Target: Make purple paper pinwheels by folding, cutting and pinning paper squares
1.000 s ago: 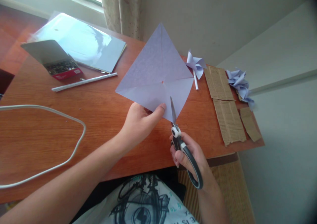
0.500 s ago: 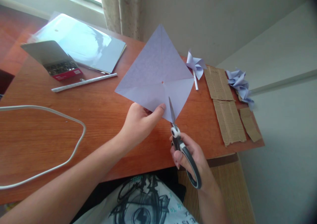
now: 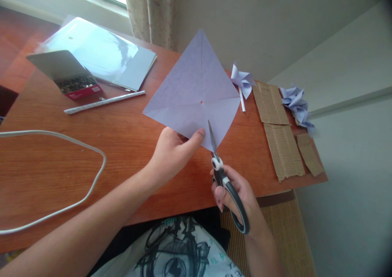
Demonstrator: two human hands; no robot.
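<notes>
A square sheet of pale purple paper (image 3: 186,81), turned corner-up, is pinched along its lower left edge by my left hand (image 3: 176,148), thumb on top. Creases run across the sheet, and a small hole shows at its middle. My right hand (image 3: 237,191) grips a pair of scissors (image 3: 228,183) with dark grey and white handles. One blade lies over the paper at its bottom corner, pointing up towards the hole; the other blade is mostly hidden behind the sheet.
On the wooden table (image 3: 128,146) lie a rolled paper stick (image 3: 104,102), an open box of small metal pieces (image 3: 79,85), a glossy folder (image 3: 101,48) and a white cable (image 3: 104,158). To the right are paper pinwheels (image 3: 241,79) and corrugated cardboard pieces (image 3: 281,150).
Almost nothing differs. The paper and the scissors have shifted by a hair, and both hands keep their holds.
</notes>
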